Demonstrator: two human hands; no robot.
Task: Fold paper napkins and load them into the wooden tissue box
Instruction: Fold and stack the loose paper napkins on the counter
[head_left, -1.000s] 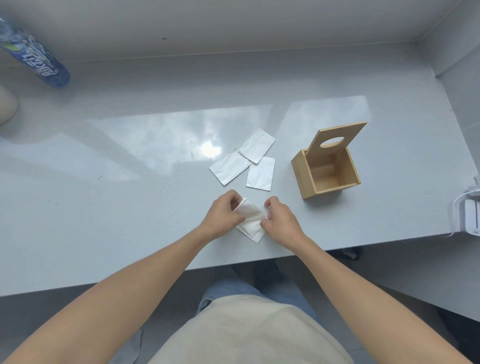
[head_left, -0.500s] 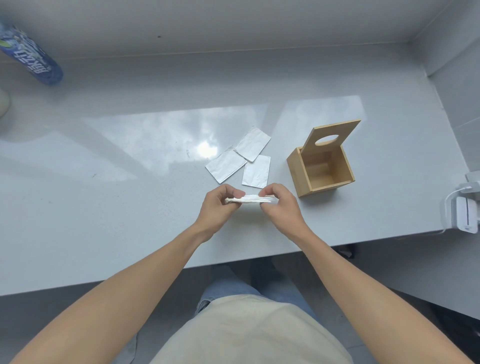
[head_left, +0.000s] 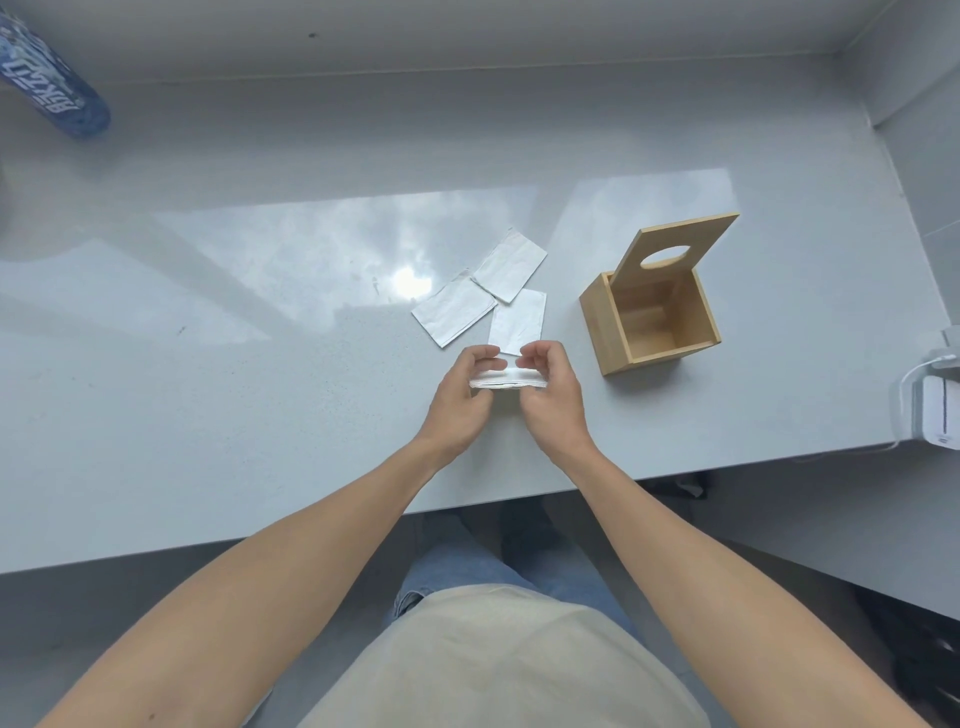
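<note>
My left hand (head_left: 462, 400) and my right hand (head_left: 553, 397) together hold a folded white napkin (head_left: 506, 382) edge-on, just above the grey table. Three folded napkins lie flat beyond my hands: one at the left (head_left: 453, 314), one farther back (head_left: 510, 265), one nearest my fingers (head_left: 518, 321). The wooden tissue box (head_left: 605, 332) stands to the right of my hands. Its lid (head_left: 675, 249), with an oval hole, is tipped up and back, and the inside looks bare.
The grey table (head_left: 260, 389) has its front edge close to my body. A blue bottle (head_left: 49, 78) lies at the far left corner. A white device with a cable (head_left: 930, 410) sits at the right edge. Walls close the back and right.
Both hands lifted the napkin off the table and moved it away from my body, toward the flat napkins. It went from crumpled on the surface to a flat fold held edge-on.
</note>
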